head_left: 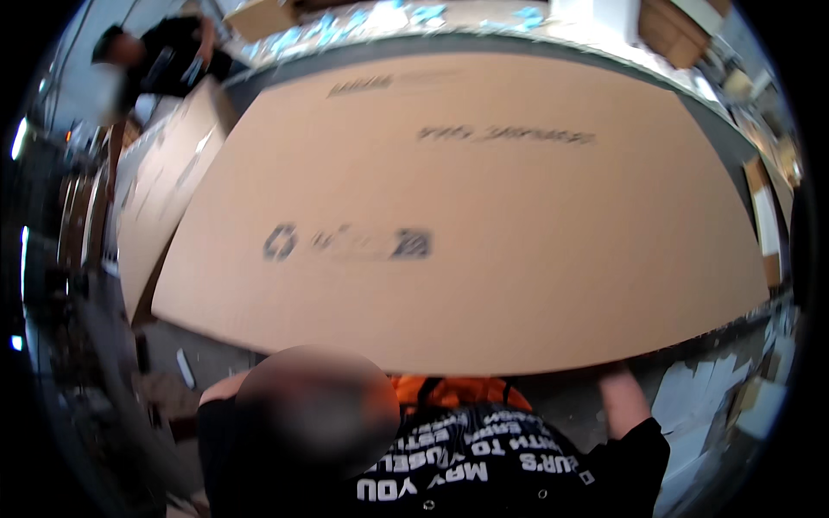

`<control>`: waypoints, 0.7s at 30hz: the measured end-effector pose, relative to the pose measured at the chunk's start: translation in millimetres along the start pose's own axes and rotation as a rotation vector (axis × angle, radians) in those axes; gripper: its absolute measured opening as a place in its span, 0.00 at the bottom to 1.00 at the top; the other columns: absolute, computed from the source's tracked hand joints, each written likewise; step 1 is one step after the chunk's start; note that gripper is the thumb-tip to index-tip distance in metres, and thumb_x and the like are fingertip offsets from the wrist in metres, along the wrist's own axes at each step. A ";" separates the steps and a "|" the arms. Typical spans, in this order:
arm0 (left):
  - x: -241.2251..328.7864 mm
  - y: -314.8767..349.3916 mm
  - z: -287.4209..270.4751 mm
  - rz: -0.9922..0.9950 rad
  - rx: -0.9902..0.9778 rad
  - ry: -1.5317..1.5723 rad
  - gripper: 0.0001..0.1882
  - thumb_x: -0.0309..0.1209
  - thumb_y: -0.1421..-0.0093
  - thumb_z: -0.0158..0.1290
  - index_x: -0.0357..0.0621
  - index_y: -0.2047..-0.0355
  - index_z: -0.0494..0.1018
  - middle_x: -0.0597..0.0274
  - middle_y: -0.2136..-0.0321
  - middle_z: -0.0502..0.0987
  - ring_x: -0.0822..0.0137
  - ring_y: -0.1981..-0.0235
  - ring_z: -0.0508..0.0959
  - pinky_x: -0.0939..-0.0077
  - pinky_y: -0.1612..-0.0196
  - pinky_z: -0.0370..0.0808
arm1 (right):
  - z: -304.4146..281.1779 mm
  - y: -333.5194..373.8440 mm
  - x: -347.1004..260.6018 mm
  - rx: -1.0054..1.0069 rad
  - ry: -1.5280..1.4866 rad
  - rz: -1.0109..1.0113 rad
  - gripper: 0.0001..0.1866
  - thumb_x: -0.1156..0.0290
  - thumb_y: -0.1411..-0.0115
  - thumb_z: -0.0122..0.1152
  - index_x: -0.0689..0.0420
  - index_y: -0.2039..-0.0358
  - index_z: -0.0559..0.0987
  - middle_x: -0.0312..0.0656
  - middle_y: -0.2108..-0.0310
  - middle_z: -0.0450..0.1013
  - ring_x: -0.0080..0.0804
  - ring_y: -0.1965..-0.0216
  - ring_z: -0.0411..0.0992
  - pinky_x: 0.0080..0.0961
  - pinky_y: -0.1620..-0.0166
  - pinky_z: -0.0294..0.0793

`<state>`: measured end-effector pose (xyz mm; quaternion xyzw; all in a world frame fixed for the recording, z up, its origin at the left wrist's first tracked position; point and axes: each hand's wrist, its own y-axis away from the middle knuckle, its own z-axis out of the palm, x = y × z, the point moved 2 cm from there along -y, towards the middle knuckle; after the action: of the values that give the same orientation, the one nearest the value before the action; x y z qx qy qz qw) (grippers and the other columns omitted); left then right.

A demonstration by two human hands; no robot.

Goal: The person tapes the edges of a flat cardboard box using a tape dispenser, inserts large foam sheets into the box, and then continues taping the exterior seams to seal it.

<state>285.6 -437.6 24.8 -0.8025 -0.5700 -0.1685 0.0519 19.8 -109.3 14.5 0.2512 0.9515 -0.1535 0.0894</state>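
Observation:
A large flat brown cardboard sheet or box panel (484, 216) spreads across the view in front of my body, with dark printed marks on its face. From the lower right, my right forearm (623, 404) reaches up to the near edge of the cardboard, and the hand disappears beneath it. At the lower left only a bit of my left arm (223, 388) shows; a blurred round patch and the cardboard cover the rest. Fingers of both hands are hidden, so their grip cannot be made out.
Another cardboard piece (177, 186) leans at the left, near a person in dark clothes (177, 56). Light blue scraps (328, 30) lie along the far side. Brown and white cardboard strips (763, 220) stand at the right; white sheets (699, 401) lie lower right.

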 end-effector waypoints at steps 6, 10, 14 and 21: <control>-14.7 -26.0 7.0 0.127 0.073 -0.009 0.49 0.60 0.53 0.65 0.40 0.39 0.66 0.39 0.40 0.66 0.36 0.41 0.68 0.40 0.41 0.66 | 0.2 4.4 3.5 0.025 0.022 0.004 0.24 0.52 0.41 0.62 0.49 0.47 0.79 0.42 0.47 0.74 0.47 0.45 0.71 0.47 0.41 0.68; -31.2 -32.0 7.1 0.104 0.086 -0.014 0.49 0.60 0.52 0.65 0.39 0.38 0.65 0.39 0.40 0.66 0.36 0.41 0.69 0.40 0.41 0.66 | 7.2 -2.3 -2.0 0.056 0.008 0.019 0.24 0.52 0.41 0.63 0.48 0.47 0.79 0.42 0.47 0.73 0.47 0.45 0.71 0.45 0.41 0.68; -33.8 -22.3 14.4 0.004 0.118 -0.062 0.50 0.61 0.51 0.64 0.38 0.38 0.65 0.38 0.40 0.66 0.36 0.41 0.69 0.40 0.41 0.67 | 17.5 -15.3 -12.3 0.159 -0.027 -0.059 0.24 0.51 0.41 0.64 0.48 0.47 0.79 0.42 0.47 0.73 0.47 0.45 0.71 0.44 0.41 0.67; -64.8 43.7 13.0 -0.260 0.228 -0.154 0.51 0.62 0.50 0.63 0.37 0.37 0.64 0.38 0.40 0.66 0.36 0.41 0.69 0.40 0.41 0.67 | 30.8 -28.6 -20.4 0.012 -0.041 0.016 0.21 0.53 0.37 0.58 0.49 0.47 0.79 0.41 0.45 0.73 0.43 0.43 0.69 0.42 0.39 0.66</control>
<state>310.1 -507.2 -4.1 -0.7216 -0.6865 -0.0463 0.0766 25.7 -152.5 -2.3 0.2564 0.9464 -0.1635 0.1085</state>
